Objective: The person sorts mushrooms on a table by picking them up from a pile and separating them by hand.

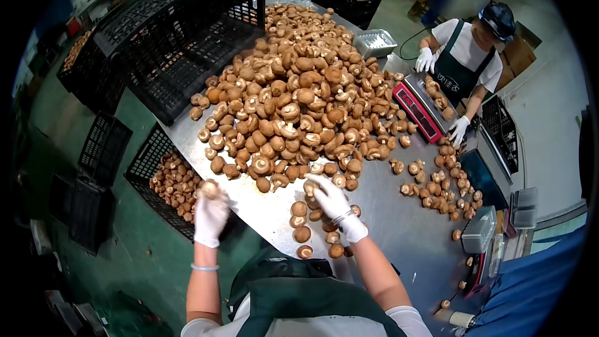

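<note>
A large heap of brown mushrooms (287, 100) covers the middle of the metal table (380, 212). My left hand (211, 211), in a white glove, is closed on a mushroom (210, 190) and is held at the table's left edge, beside a black crate (145, 163) with mushrooms in it. My right hand (331, 201), gloved too, has its fingers around a mushroom (309, 188) at the near edge of the heap. Below and beside it lies a small group of loose mushrooms (302, 234).
A co-worker (465, 56) in white gloves stands at the right by a red scale (417, 112) bearing mushrooms. More mushrooms (440, 181) lie along the right edge. A large black crate (187, 43) rests tilted at the back left. Clear plastic trays (479, 229) sit at the right.
</note>
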Available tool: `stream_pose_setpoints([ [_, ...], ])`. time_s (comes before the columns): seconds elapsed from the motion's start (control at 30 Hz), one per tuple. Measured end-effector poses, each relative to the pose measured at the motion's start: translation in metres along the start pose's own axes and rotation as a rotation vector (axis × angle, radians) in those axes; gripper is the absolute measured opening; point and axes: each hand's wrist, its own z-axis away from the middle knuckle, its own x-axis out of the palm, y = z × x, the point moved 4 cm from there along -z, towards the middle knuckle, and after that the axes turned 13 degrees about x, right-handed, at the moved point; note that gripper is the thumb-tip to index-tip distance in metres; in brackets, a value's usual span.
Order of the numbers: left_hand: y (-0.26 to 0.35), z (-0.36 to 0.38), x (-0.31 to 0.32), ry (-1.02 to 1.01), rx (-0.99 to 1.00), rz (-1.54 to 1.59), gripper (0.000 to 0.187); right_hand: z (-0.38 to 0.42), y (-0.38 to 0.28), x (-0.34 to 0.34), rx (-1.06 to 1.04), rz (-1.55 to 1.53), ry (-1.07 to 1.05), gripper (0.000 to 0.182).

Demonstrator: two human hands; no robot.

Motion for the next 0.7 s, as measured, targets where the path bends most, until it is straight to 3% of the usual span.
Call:
stream_pose_setpoints([
  [0.03, 0.018, -0.006, -0.001, 0.068, 0.050, 0.003, 0.050, 0.004, -0.005, 0.003, -0.055, 0.322, 0.066, 0.036],
  [0.07, 0.035, -0.011, -0.002, 0.136, 0.104, 0.007, 0.052, 0.007, -0.007, 0.013, -0.021, 0.528, 0.004, 0.034],
  [0.13, 0.047, -0.017, -0.009, 0.160, 0.186, -0.081, 0.052, 0.014, -0.008, 0.031, -0.158, 0.866, -0.182, 0.035],
  [0.23, 0.031, -0.009, 0.031, 0.049, 0.089, -0.816, 0.045, 0.017, 0.004, 0.051, -0.165, 0.989, -0.221, 0.034],
  [0.33, -0.008, -0.020, 0.050, -0.131, 0.057, -1.270, 0.033, 0.013, 0.003, 0.047, -0.140, 0.923, -0.262, 0.036],
  [0.4, -0.036, -0.041, 0.053, -0.458, 0.476, -1.598, 0.036, 0.010, -0.003, 0.041, -0.096, 0.858, -0.308, 0.037],
  [0.43, -0.046, -0.040, 0.067, -0.549, 0.639, -1.757, 0.042, 0.010, -0.007, 0.033, -0.052, 0.563, -0.283, 0.039],
  [0.47, -0.058, -0.043, 0.070, -0.570, 0.501, -1.807, 0.047, 0.012, -0.007, 0.023, -0.001, 0.272, -0.253, 0.041],
  [0.5, -0.068, -0.048, 0.069, -0.627, 0.505, -1.857, 0.049, 0.010, -0.006, 0.020, 0.042, 0.029, -0.286, 0.046],
  [0.53, -0.075, -0.053, 0.069, -0.689, 0.511, -1.907, 0.051, 0.017, -0.004, 0.017, 0.417, -0.371, -0.433, 0.050],
  [0.57, -0.077, -0.058, 0.065, -0.679, 0.476, -1.939, 0.054, 0.018, 0.005, 0.017, 0.433, -0.570, -0.427, 0.052],
  [0.6, -0.073, -0.057, 0.076, -0.726, 0.631, -1.911, 0.051, 0.019, 0.005, 0.016, 0.438, -0.774, -0.417, 0.053],
  [0.67, -0.075, -0.055, 0.070, -0.449, 0.041, -1.534, 0.046, 0.026, 0.005, 0.011, 0.433, -0.970, -0.340, 0.052],
  [0.7, -0.083, -0.049, 0.065, -0.373, -0.137, -1.045, 0.045, 0.028, 0.009, 0.011, 0.421, -1.046, -0.318, 0.052],
])
